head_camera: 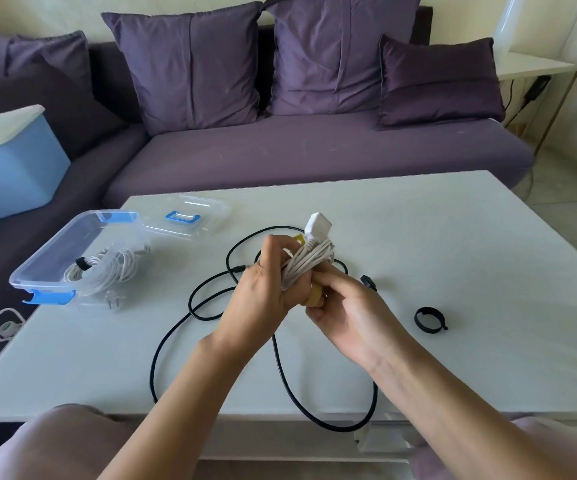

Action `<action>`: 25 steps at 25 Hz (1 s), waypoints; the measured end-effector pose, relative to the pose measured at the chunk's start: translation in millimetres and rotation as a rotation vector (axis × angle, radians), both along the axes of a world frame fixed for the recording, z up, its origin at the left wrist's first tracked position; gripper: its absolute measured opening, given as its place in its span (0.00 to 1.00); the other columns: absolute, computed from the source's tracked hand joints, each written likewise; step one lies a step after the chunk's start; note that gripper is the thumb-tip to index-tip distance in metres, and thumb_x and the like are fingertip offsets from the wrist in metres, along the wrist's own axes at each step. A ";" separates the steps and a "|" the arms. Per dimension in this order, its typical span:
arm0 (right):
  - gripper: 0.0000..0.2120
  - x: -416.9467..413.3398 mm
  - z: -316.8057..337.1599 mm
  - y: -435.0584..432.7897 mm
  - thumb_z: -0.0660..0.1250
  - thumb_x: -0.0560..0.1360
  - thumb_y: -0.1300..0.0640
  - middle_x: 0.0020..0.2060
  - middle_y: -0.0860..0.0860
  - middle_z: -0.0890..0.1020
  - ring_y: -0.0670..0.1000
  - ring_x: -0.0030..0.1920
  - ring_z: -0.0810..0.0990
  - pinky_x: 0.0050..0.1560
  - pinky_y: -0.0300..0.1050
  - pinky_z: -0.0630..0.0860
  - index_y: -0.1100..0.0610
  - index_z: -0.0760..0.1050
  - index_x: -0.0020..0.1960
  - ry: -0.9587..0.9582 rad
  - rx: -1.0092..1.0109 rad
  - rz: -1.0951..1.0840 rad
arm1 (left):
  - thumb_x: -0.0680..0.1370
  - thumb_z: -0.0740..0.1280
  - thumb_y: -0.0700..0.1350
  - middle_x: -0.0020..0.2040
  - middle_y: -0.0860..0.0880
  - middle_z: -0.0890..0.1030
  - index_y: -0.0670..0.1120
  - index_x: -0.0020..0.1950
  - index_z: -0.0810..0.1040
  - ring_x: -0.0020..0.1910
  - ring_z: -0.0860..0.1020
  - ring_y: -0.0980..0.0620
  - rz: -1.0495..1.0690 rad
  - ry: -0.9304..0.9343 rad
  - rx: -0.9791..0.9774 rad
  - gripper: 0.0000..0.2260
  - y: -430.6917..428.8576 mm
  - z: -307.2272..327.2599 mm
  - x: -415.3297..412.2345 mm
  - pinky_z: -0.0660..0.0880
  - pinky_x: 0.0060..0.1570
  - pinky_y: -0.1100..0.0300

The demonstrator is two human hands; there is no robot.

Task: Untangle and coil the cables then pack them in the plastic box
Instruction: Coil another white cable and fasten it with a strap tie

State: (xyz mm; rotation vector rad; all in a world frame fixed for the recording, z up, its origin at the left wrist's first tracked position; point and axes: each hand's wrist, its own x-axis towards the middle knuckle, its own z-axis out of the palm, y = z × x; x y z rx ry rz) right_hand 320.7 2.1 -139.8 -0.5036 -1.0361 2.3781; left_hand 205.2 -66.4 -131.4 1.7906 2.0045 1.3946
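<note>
A coiled white cable [309, 263] with a white plug on top is held above the white table [453, 237]. My left hand [266, 289] grips the bundle. My right hand [346, 306] pinches a yellow strap [314, 296] wrapped around the coil. A long black cable [280, 358] lies loose on the table under my hands, looping past the front edge. The clear plastic box [55, 251] with blue clips stands at the left and holds another coiled white cable [103, 268] tied with a black strap.
The box's clear lid [186, 216] lies behind the box. A black strap ring [427, 318] lies at the right on the table, and a small black piece [368, 282] sits near my right hand. A purple sofa with cushions stands behind; a blue bin [10, 168] sits at the left.
</note>
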 end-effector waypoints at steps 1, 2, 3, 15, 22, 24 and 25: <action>0.16 -0.5 -1.5 1.1 0.57 0.78 0.61 0.41 0.47 0.72 0.42 0.34 0.67 0.35 0.34 0.63 0.55 0.76 0.62 -0.017 0.000 0.016 | 0.76 0.67 0.41 0.35 0.46 0.79 0.50 0.55 0.64 0.32 0.73 0.51 -0.014 -0.022 -0.024 0.14 0.1 1.5 -1.9 0.70 0.34 0.64; 0.16 -0.4 -2.7 1.7 0.57 0.78 0.61 0.43 0.48 0.72 0.43 0.35 0.65 0.36 0.36 0.60 0.54 0.76 0.63 -0.024 -0.013 0.028 | 0.76 0.67 0.40 0.36 0.45 0.79 0.52 0.58 0.62 0.32 0.72 0.50 -0.030 -0.036 -0.045 0.17 -0.1 2.9 -3.7 0.70 0.34 0.64; 0.16 0.1 -2.9 2.1 0.58 0.77 0.61 0.43 0.48 0.72 0.44 0.35 0.63 0.37 0.38 0.57 0.53 0.77 0.61 -0.031 -0.036 0.028 | 0.75 0.67 0.39 0.37 0.45 0.78 0.52 0.61 0.62 0.32 0.72 0.50 -0.046 -0.040 -0.060 0.20 -0.5 3.7 -6.0 0.70 0.35 0.64; 0.07 15.2 22.2 5.4 0.58 0.79 0.63 0.27 0.50 0.71 0.43 0.25 0.65 0.25 0.34 0.57 0.58 0.73 0.45 -0.146 0.348 0.189 | 0.79 0.55 0.50 0.33 0.60 0.77 0.52 0.43 0.69 0.31 0.72 0.60 0.042 -0.204 0.105 0.07 -5.3 13.5 4.3 0.67 0.33 0.71; 0.05 29.5 22.1 27.4 0.73 0.71 0.58 0.29 0.46 0.82 0.43 0.27 0.74 0.33 0.38 0.69 0.52 0.78 0.40 -0.451 0.981 -0.220 | 0.81 0.59 0.45 0.29 0.54 0.72 0.43 0.40 0.70 0.28 0.67 0.57 0.327 -0.358 0.056 0.11 6.9 6.0 -3.5 0.66 0.30 0.65; 0.06 30.3 24.5 28.6 0.75 0.69 0.57 0.30 0.48 0.82 0.47 0.27 0.72 0.28 0.37 0.68 0.53 0.77 0.41 -0.388 0.909 -0.105 | 0.81 0.59 0.43 0.29 0.51 0.72 0.41 0.39 0.69 0.28 0.66 0.56 0.332 -0.353 0.038 0.11 8.3 5.5 -2.9 0.65 0.29 0.65; 0.08 29.7 25.5 27.3 0.75 0.68 0.57 0.32 0.49 0.82 0.48 0.27 0.71 0.26 0.36 0.68 0.54 0.77 0.43 -0.379 0.884 -0.050 | 0.81 0.59 0.43 0.30 0.50 0.72 0.42 0.38 0.69 0.28 0.66 0.57 0.326 -0.341 0.037 0.12 8.6 6.1 -1.0 0.64 0.29 0.65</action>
